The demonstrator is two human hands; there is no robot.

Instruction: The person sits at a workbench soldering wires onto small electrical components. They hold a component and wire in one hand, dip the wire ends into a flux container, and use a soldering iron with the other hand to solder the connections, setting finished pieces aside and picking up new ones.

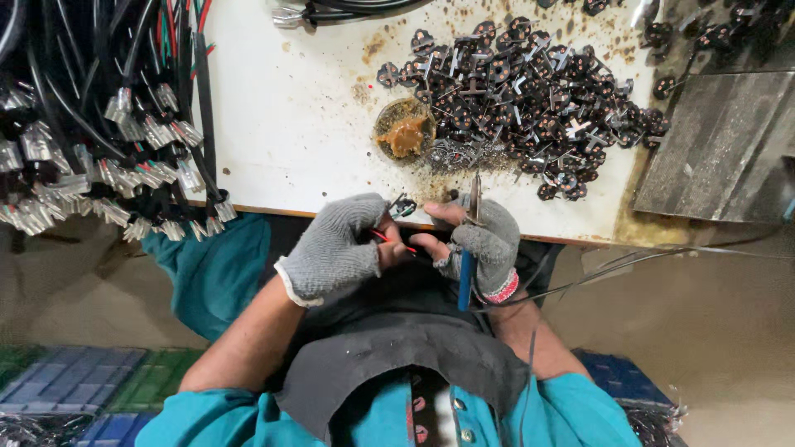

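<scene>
We are looking down at our two gloved hands working at the near edge of the bench [290, 124]. Our left hand [335, 248], in a grey knit fingerless glove, is closing its fingers around a small black plug insert [403, 209] with thin red wires [396, 242] trailing from it, holding it just at the bench edge. Our right hand [484, 244], gloved the same way, is curling shut around a soldering iron [470, 240] with a blue handle, its metal tip pointing up toward the bench, and its bare fingertips are meeting the left hand at the wires. Just beyond the hands, a round tin of brown paste [404, 131] is sitting on the stained white surface. Beside it, to the right, a large pile of black plug inserts [530, 95] with metal pins is spreading across the bench. A grey metal plate [720, 145] is lying at the far right. On the left, bundles of black cables [74, 124] with crimped metal terminals are hanging over the bench edge. A thin cord is running off to the right from the iron.
</scene>
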